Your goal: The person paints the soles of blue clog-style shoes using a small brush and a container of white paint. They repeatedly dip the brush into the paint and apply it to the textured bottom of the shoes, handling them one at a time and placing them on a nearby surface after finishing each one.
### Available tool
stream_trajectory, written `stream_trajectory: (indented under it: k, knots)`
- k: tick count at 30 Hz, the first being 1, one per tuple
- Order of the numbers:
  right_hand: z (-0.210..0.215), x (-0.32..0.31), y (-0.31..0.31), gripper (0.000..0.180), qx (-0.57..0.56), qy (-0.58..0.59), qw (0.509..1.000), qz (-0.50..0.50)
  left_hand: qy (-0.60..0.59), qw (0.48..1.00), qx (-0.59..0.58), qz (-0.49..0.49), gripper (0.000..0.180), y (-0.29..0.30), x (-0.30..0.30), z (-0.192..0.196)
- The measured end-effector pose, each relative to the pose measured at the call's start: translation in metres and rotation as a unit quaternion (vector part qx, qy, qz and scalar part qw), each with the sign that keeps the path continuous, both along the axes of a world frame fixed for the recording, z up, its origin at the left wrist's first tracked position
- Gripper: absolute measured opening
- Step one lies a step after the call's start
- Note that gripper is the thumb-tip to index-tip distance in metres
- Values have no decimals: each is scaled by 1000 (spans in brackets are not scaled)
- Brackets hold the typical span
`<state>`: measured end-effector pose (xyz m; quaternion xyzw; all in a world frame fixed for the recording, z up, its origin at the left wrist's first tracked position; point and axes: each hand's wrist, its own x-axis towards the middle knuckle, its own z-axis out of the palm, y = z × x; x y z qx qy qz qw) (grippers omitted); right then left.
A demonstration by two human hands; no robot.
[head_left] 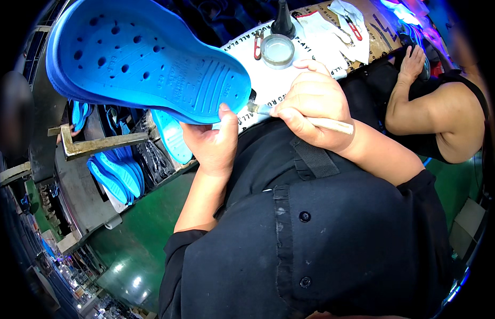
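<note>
So, a shallow round see-through dish (277, 51) has something pale in it, next to a black cone-shaped bottle (282, 24) on the white-covered surface (264, 78). Left grip (211, 142) is clamping the narrow ridged end of a bright-blue holey shoe sole (151, 69), which stretches up-left. Right grip (317, 106)'s clenched around a wooden-handled brush (266, 110), bristles right by the sole's edge.

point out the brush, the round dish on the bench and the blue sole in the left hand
Brush (332, 125): head view, on its pale handle
Round dish (279, 66): head view, on its near wall
Blue sole (157, 64): head view, mid upper face
</note>
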<state>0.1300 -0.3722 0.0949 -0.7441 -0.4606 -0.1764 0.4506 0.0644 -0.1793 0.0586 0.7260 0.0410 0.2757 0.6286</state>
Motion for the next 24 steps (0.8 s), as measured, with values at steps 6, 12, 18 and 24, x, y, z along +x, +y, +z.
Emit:
stream_trajectory:
  k: [6,12,18,24]
  knots:
    - [-3,1,-7,19,33,55,998,-1,-11,1000,0,-6,48,1,-1,-2]
    - [-6,3,-4,15,22,44,998,-31,3,1000,-15,3,48,-1,1,2]
    - [-5,2,-12,15,22,64,997,-26,-5,1000,-1,18,49,1,4,3]
    - [-3,7,-6,16,31,62,997,-34,5,1000,7,8,50,2,5,2]
